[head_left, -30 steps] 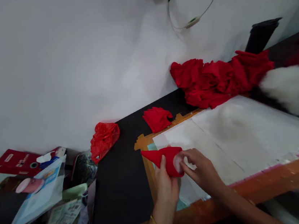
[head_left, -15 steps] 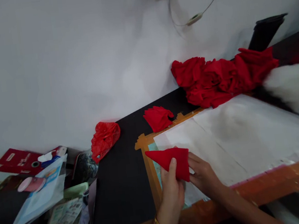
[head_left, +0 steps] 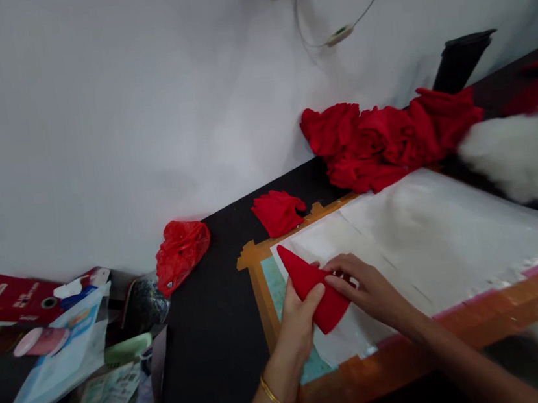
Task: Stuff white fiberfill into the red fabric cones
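Note:
A red felt cone is held low over the near left corner of a white plastic sheet. Its tip points up and to the left. My left hand, with a gold bangle at the wrist, grips the cone from below. My right hand pinches the cone's wide end from the right. Both hands touch the cone, and part of its wide end is hidden behind my fingers.
A folded red cloth piece and a red plastic bag lie on the black table. A heap of red fabric and white fluff sit at the back right. Papers and packets clutter the left.
The cone has turned so that its tip points more upward, and its wide end has dropped lower. My right hand came over its right side. The view shifted slightly left.

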The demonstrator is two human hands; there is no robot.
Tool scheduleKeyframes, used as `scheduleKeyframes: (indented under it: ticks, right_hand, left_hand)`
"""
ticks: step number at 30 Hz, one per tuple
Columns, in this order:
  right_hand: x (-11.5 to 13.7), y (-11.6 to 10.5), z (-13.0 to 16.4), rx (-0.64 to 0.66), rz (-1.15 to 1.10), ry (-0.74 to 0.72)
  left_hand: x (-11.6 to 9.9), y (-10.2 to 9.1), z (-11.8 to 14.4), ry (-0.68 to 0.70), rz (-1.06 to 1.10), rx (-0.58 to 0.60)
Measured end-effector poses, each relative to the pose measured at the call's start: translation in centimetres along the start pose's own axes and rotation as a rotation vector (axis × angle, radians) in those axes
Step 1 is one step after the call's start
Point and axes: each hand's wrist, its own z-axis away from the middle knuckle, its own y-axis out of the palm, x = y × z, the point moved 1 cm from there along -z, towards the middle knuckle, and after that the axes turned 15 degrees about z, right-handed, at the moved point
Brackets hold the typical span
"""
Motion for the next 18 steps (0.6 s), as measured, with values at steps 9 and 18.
scheduleKeyframes:
  ticks: [9, 18]
  right_hand:
    - [0.3, 1.2, 0.0, -0.191, 0.072, -0.216]
    - [-3.2, 1.6, 0.7, -0.123, 0.179, -0.038]
  left_hand:
    - [-1.2, -1.1, -0.2, 0.139, -0.146, 0.106]
    - [-0.7, -5.8, -1.8, 0.362, -0.566, 0.197]
